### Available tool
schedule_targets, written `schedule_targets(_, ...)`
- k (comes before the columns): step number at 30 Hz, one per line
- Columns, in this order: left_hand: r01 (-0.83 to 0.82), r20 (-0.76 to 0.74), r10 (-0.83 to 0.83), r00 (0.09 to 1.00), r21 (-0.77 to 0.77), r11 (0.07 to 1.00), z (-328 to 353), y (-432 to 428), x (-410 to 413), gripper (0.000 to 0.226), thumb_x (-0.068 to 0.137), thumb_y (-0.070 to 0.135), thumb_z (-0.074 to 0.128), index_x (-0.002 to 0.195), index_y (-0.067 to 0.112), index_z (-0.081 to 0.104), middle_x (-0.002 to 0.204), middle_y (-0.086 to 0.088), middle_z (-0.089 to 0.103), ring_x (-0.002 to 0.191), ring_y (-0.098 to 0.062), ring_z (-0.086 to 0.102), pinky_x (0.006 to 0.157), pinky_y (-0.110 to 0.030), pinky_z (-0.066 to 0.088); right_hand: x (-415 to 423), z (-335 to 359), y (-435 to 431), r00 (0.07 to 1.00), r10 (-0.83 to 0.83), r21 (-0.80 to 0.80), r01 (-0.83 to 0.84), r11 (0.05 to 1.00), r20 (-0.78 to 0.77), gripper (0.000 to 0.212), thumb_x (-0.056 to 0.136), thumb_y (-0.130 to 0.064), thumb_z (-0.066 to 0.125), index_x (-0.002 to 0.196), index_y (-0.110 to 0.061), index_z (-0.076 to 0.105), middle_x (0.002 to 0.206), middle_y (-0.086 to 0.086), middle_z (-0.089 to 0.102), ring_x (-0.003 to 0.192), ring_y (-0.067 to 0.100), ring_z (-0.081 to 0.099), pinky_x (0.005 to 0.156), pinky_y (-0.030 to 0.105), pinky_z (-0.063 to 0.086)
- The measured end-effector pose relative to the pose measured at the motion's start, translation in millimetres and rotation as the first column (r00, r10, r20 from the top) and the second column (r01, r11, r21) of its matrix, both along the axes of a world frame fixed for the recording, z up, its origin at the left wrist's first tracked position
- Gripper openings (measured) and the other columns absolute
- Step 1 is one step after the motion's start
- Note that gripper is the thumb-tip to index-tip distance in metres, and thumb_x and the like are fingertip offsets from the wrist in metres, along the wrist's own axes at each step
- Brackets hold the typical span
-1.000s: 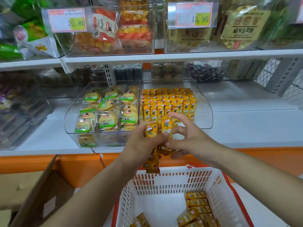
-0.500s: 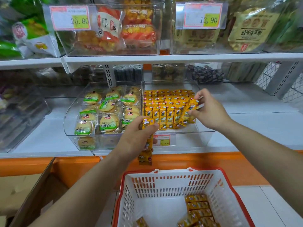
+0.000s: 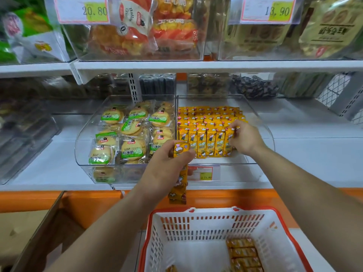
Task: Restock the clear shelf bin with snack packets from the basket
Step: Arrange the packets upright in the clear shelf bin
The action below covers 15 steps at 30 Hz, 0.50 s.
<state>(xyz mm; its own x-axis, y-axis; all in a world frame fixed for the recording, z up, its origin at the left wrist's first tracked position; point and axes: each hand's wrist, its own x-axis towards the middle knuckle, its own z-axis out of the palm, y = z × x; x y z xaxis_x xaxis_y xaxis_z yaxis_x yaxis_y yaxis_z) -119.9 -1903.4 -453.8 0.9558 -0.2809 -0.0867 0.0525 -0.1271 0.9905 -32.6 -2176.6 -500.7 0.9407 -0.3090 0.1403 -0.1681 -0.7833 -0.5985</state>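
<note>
Placement is the step in hand in the head view: your right hand [image 3: 245, 139] has its fingers [image 3: 233, 128] pinched on a yellow packet [image 3: 228, 143] at the right end of the front row in the clear bin [image 3: 263, 132]. Your left hand [image 3: 167, 167] is clamped round a spare strip of packets [image 3: 179, 185] hanging before the shelf. More lie in the basket [image 3: 176, 232] below. Next, seat that packet upright, then pass one across from the strip.

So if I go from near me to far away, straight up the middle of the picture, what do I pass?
White basket → left hand holding yellow snack packets → clear shelf bin of yellow packets → upper shelf → price tags.
</note>
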Motion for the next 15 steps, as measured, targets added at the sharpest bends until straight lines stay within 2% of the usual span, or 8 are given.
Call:
schedule_targets(3,-0.001,0.003,0.001,1.0,-0.012,1.0,-2,-1,2,0.008,0.098,0.034,0.066,0.105,0.031,0.066,0.086,-0.001,0.077,0.071,-0.013,0.077,0.067,-0.038,0.061,1,1,0,1.0,-0.007,-0.003,0.007,1.0,-0.005,0.05,0.079,-0.001,0.072,0.125,-0.014,0.058,0.102,0.01,0.072,0.098,0.03,0.065,0.083,0.032,0.051)
schedule_targets(6,-0.008,-0.015,0.008,1.0,-0.009,1.0,-1,-5,2,0.018,0.097,0.038,0.065,0.113,0.03,0.064,0.094,-0.004,0.077,0.073,-0.015,0.077,0.065,-0.035,0.063,-9,12,3,0.998,0.042,-0.026,-0.043,0.999,-0.037,0.059,0.079,-0.007,0.073,0.134,-0.013,0.052,0.097,0.008,0.071,0.095,0.029,0.064,0.076,0.028,0.045)
schedule_targets(8,-0.003,-0.034,0.003,0.999,-0.014,1.0,-1,-8,1,0.026,0.097,0.039,0.065,0.12,0.029,0.062,0.102,-0.007,0.075,0.079,-0.017,0.078,0.074,-0.043,0.065,-26,26,7,0.996,0.078,-0.072,-0.081,0.994,-0.052,0.062,0.079,-0.013,0.075,0.136,-0.014,0.05,0.098,0.006,0.068,0.091,0.025,0.062,0.073,0.025,0.039)
schedule_targets(10,0.005,-0.055,-0.007,0.998,-0.029,1.0,0,-11,-2,0.028,0.098,0.038,0.065,0.123,0.029,0.061,0.108,-0.009,0.073,0.086,-0.019,0.078,0.083,-0.051,0.064,-51,44,14,0.994,0.112,-0.073,-0.113,0.991,-0.014,0.053,0.079,-0.02,0.078,0.128,-0.017,0.055,0.106,0.004,0.067,0.091,0.022,0.064,0.073,0.028,0.044)
schedule_targets(13,0.005,-0.098,-0.014,0.995,-0.083,0.997,2,-19,-8,0.026,0.098,0.035,0.066,0.122,0.026,0.061,0.113,-0.012,0.071,0.089,-0.022,0.078,0.083,-0.052,0.063,-103,61,31,0.967,0.254,0.189,-0.252,0.949,0.011,0.028,0.082,-0.023,0.077,0.106,-0.023,0.064,0.093,0.0,0.07,0.081,0.02,0.069,0.076,0.034,0.054)
schedule_targets(15,-0.009,-0.128,-0.007,0.992,-0.128,0.992,3,-25,-15,0.024,0.099,0.036,0.065,0.119,0.023,0.061,0.112,-0.016,0.072,0.088,-0.024,0.078,0.081,-0.051,0.064,-139,61,46,0.927,0.376,0.419,-0.337,0.843,-0.01,0.024,0.086,-0.019,0.074,0.107,-0.026,0.064,0.088,0.001,0.073,0.08,0.021,0.073,0.073,0.038,0.058)
